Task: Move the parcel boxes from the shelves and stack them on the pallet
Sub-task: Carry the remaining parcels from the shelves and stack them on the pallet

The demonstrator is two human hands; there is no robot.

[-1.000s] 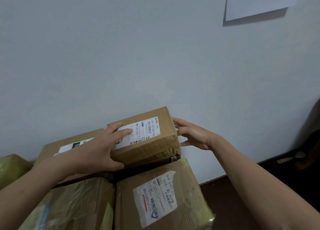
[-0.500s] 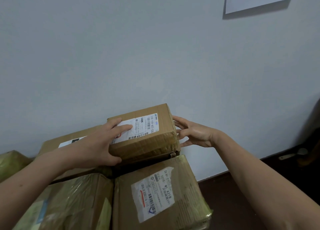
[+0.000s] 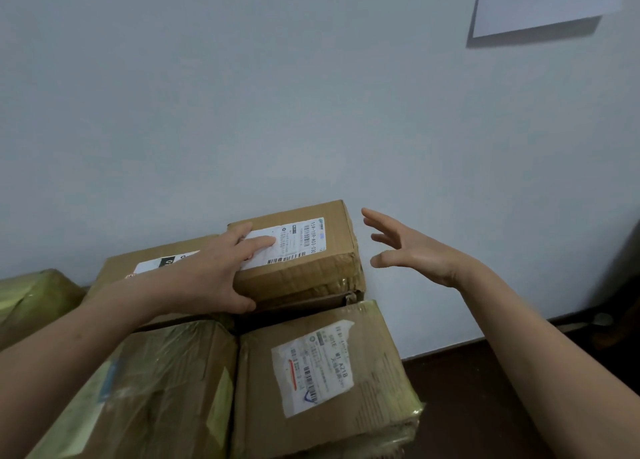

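Observation:
A small brown parcel box (image 3: 313, 264) with a white shipping label sits on top of the stack, close to the wall. My left hand (image 3: 221, 271) grips its left end, fingers over the label and thumb on the front face. My right hand (image 3: 412, 249) hovers a little to the right of the box, fingers spread, touching nothing. Below lies a taped box (image 3: 322, 382) with a label, and another taped box (image 3: 138, 389) lies to its left. The pallet is hidden under the boxes.
A flat box (image 3: 152, 261) with a white and black label lies behind my left arm. A greenish wrapped parcel (image 3: 31, 296) is at the far left. A white wall (image 3: 311, 112) stands right behind the stack, with a paper sheet (image 3: 547, 1) on it. Dark floor (image 3: 467, 389) shows at the right.
My right hand has let go of the small box's right end and pulled away to the right, fingers spread. My left hand stays on the box, which has barely moved.

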